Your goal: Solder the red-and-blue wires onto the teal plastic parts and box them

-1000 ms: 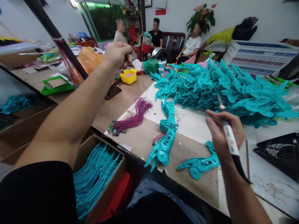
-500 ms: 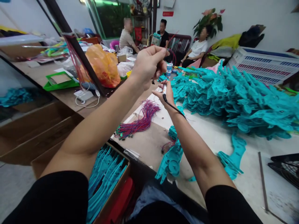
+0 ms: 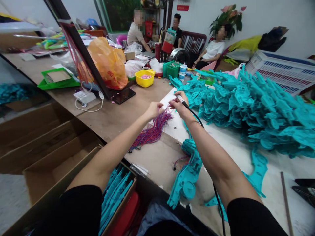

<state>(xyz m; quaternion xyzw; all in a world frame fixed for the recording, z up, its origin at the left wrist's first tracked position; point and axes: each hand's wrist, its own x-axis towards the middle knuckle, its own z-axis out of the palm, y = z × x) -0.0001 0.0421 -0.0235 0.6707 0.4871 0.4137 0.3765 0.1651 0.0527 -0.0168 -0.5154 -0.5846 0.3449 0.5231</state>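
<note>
My left hand is pinched at the upper end of a bundle of thin red and blue wires, which lies on the table. My right hand grips a soldering iron with a pale handle; its black cable trails along the forearm. The fingertips of both hands are close together above the loose wire ends. Nearer to me, below the right forearm, a turquoise plastic part lies with a few wires on it. The soldering iron's tip cannot be made out.
A large heap of turquoise parts covers the right side. Turquoise pieces stand in a cardboard box below the table edge. Beyond are a yellow basket, a phone, an orange bag and a slanted post. Several people sit behind.
My left hand has come down from its raised position to the wire ends. The right hand, still holding the soldering iron, is now beside it. The view has shifted slightly.
</note>
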